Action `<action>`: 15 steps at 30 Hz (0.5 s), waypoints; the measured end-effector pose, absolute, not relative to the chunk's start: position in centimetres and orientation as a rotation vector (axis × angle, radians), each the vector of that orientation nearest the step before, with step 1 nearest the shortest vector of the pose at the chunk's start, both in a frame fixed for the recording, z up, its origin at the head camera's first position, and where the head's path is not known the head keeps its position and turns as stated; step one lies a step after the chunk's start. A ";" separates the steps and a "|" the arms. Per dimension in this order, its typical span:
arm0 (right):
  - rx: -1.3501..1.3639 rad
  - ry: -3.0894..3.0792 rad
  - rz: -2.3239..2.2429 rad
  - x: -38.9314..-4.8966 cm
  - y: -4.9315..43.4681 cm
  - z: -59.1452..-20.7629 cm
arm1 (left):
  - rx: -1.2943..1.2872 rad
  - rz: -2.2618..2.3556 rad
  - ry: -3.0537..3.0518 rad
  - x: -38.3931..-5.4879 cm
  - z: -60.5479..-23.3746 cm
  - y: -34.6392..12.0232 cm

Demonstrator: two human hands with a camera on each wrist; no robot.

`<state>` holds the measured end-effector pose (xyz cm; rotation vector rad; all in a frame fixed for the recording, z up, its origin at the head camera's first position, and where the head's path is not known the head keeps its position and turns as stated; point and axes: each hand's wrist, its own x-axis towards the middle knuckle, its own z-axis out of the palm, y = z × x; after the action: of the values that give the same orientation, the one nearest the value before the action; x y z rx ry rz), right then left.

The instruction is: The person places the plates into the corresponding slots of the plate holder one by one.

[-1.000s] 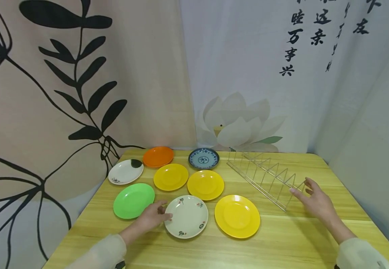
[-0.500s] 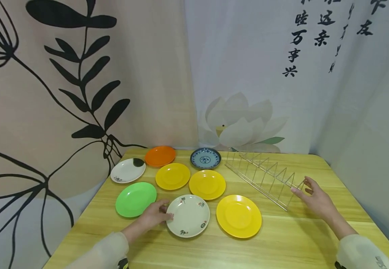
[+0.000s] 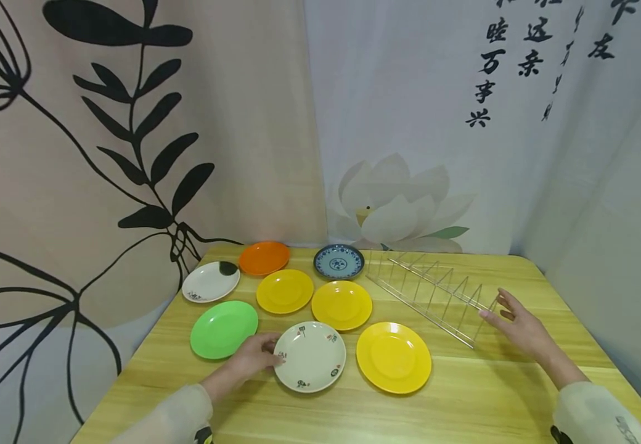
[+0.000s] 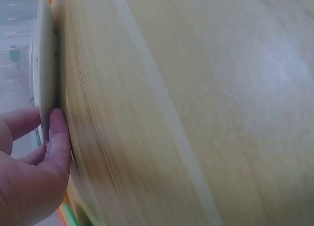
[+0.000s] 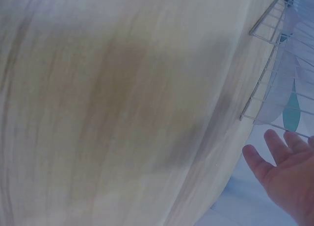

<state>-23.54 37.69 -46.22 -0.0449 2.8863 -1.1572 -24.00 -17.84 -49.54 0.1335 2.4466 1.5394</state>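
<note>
Near the table's front, my left hand (image 3: 248, 357) pinches the left rim of a white plate (image 3: 310, 357) with small printed motifs. In the left wrist view, my left hand (image 4: 34, 172) has its thumb on one side of the plate (image 4: 46, 59) and fingers on the other. On the right, a wire plate rack (image 3: 426, 296) stands slanted. My right hand (image 3: 526, 330) holds its near end between thumb and fingers. The right wrist view shows that hand (image 5: 289, 172) at the end of the rack (image 5: 274, 74); its thumb is out of sight.
Around the white plate lie a green plate (image 3: 223, 330), three yellow plates, one of them the large yellow plate (image 3: 394, 357) to its right, a white plate with a dark patch (image 3: 206, 283), an orange plate (image 3: 264, 258) and a blue patterned plate (image 3: 338, 262). Curtains hang behind the table.
The rack's far end has swung slightly left, with the right hand still at its near end. My left hand keeps its hold on the white plate's rim, and the plates stay put.
</note>
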 end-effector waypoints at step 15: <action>-0.103 2.861 -1.163 -23.9 38.0 -46.2 | 0.052 1.773 2.294 -24.0 -49.3 -18.0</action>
<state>-23.89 37.98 -46.18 -0.1033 2.8608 -1.1633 -24.01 -17.96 -49.28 0.0516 2.2943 1.7727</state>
